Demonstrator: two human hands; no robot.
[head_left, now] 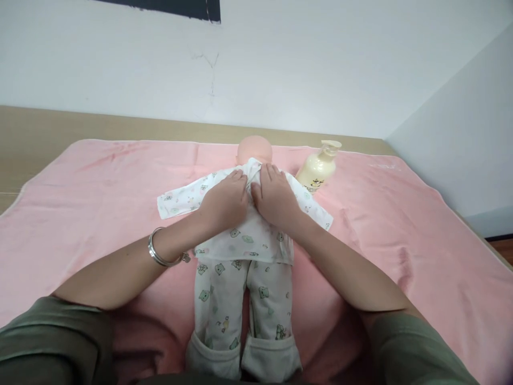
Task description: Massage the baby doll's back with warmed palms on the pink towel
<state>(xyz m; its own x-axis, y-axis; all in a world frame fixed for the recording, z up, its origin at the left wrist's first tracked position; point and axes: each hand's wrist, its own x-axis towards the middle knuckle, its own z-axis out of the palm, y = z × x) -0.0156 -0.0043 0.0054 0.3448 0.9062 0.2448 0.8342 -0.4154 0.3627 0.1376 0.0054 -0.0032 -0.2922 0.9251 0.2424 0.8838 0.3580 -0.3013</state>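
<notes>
A baby doll (254, 149) lies on its back on a pink blanket (92, 198), head away from me, dressed in a white printed shirt (248, 235) and matching trousers (240, 305). My left hand (224, 202) and my right hand (274, 197) rest side by side on the doll's chest. Their fingers are curled and pinch the shirt fabric near the collar. A silver bracelet (160, 255) sits on my left wrist.
A cream pump bottle (318, 168) lies on the blanket just right of the doll's head. The blanket covers a wooden surface (48, 125) against a white wall. The right edge drops to the floor (500, 248).
</notes>
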